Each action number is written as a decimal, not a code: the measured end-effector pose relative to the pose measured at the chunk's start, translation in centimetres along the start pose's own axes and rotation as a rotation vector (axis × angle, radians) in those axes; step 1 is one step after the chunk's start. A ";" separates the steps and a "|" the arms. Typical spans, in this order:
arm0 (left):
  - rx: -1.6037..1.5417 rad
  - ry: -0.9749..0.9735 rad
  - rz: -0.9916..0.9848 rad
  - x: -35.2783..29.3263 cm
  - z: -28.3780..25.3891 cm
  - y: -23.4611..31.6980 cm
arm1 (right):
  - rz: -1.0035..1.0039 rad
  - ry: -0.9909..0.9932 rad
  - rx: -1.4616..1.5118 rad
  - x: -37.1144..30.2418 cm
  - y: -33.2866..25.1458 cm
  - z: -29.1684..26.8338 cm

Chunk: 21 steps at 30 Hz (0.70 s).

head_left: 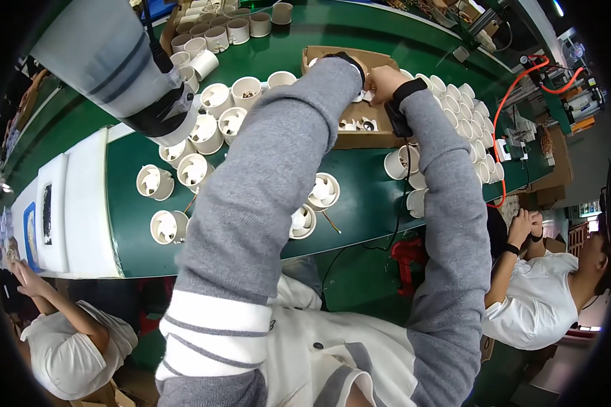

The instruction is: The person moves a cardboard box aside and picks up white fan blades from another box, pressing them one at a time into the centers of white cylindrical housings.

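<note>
Both my hands are over a shallow cardboard box (360, 140) on the green bench. My right hand (385, 83) has its fingers curled closed beside a small white piece (364, 96); what exactly it grips is hidden. My left hand (357, 62) is close beside it, largely covered by its sleeve and dark wristband, so its fingers do not show. Several white fan wheels (366, 125) lie in the box. White cylindrical housings with fan wheels inside, such as one housing (324, 190), stand around my forearms.
Rows of white cylinders (465, 112) stand right of the box, and more cylinders (238, 31) at the far left. A large translucent container (105, 61) looms at upper left. An orange hose (501, 122) hangs at right. One co-worker (536, 292) sits right, another (81, 339) left.
</note>
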<state>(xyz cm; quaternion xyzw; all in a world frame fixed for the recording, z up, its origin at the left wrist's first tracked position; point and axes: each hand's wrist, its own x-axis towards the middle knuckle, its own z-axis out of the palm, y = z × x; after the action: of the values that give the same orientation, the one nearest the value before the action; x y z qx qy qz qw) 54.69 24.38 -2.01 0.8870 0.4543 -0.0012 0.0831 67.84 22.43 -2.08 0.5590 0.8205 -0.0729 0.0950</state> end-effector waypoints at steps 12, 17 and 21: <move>0.016 -0.112 0.041 2.4 2.6 1.5 | 0.031 -0.041 0.178 -2.0 1.8 0.1; -0.094 -0.060 -0.027 1.1 2.5 2.1 | 0.014 -0.117 0.271 -2.6 2.0 0.1; -0.038 -0.115 -0.034 1.4 3.2 1.8 | -0.060 -0.056 0.182 -2.6 1.4 0.4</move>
<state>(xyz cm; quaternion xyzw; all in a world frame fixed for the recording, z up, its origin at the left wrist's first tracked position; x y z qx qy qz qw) 57.17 24.04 -4.98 0.8758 0.4637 -0.0451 0.1259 70.12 20.53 -1.92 0.5381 0.8239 -0.1656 0.0645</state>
